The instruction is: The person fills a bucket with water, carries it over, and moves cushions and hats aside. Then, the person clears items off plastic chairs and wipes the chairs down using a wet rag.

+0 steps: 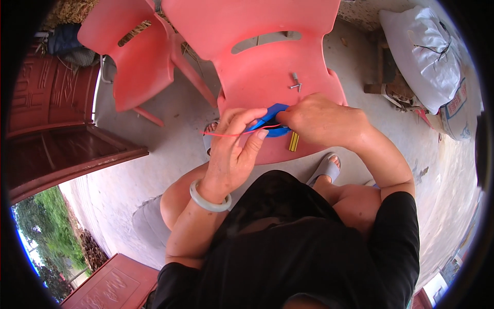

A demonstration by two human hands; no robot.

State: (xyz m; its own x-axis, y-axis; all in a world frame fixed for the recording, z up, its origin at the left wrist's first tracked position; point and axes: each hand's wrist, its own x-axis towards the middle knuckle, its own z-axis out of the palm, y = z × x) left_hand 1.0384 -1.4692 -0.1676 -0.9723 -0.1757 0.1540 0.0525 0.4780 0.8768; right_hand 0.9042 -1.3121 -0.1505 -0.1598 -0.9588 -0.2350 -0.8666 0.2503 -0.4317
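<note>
Above the red chair seat [257, 85], the left hand [231, 149] pinches a blue piece [276, 108] between thumb and fingers, apparently steadying it for the right hand [329, 122], curled at its right side, fingertips hidden; metal parts [295, 82] lie beyond.

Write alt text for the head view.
A person's left grip holds a blue object crossed by a red strand, the right grip at its right side, over a pink chair seat bearing yellow sticks and small metal pieces.

Black short-sleeved top [309, 257]; grey shorts [152, 222]; smooth, pale round bangle [210, 206]; grey open-toed sandals [325, 169].
</note>
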